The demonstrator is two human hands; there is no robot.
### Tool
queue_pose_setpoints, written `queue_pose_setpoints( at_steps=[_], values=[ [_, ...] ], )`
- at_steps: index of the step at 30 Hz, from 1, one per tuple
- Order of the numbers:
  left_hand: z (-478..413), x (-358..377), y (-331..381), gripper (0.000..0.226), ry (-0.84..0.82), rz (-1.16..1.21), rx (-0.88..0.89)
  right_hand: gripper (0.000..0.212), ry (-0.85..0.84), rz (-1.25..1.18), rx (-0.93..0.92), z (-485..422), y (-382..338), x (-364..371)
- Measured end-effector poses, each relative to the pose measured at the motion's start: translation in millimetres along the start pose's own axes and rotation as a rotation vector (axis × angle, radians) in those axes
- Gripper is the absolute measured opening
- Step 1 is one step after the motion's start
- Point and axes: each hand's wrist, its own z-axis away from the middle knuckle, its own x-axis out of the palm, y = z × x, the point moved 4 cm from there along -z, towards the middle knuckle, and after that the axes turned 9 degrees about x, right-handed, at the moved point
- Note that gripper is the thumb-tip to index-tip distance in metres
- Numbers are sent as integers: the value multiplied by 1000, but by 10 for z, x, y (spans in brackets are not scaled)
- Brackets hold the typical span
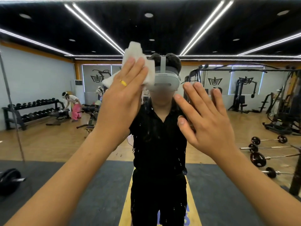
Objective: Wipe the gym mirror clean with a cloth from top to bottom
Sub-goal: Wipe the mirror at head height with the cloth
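The gym mirror (228, 46) fills the whole view and reflects me in black clothes with a headset. A white cloth (135, 53) lies flat on the glass at about head height, left of centre. My left hand (122, 95) presses it against the mirror with straight fingers; a yellow ring sits on one finger. To the right, my right hand (206, 121) rests flat on the glass with fingers spread and holds nothing. Small white droplets and specks show on the glass over the reflected black shirt (159, 144).
The reflection shows a dumbbell rack (32, 111) at left with a person in pink trousers bent beside it, benches, cable machines (244, 95) at right and barbells (267, 144) on the wooden floor. A dark mat with a yellow stripe runs along the bottom.
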Motion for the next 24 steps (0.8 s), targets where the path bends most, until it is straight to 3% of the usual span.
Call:
queue_pose_setpoints(
  at_steps=[6,16,20,24],
  values=[
    [716,-100,-50,36,66,-85,-78,54,15,-1,-3,-12,-4,-3],
    [-161,208,258,44,39,11,-15,56,-4,6,-3,-7,10,-6],
    [312,94,213,40,-15,-7,-10,55,5,-18,-4,-8,11,-17],
    [1001,-29,220,44,-35,-50,-113,55,8,-39,2,-17,17,-28]
  ],
)
